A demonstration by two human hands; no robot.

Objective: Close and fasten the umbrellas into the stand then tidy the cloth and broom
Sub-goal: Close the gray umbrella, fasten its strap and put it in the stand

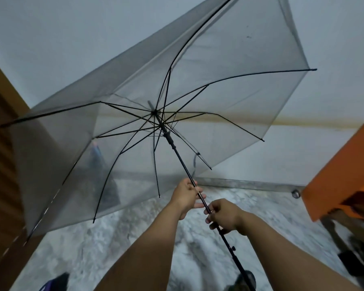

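You held the clear umbrella (198, 80) fully spread before you, your left hand (186, 197) and right hand (223, 215) each curled round its black shaft (183, 164). Risk noted: a rib could have snagged the orange furniture (340, 175) on collapse.

Both bare forearms reach up from the bottom of the frame toward its centre. The left hand (186, 196) sits higher, fingers curled round the thin black metal umbrella shaft (182, 162). Just below, the right hand (224, 215) grips the same shaft, knuckles facing the camera.
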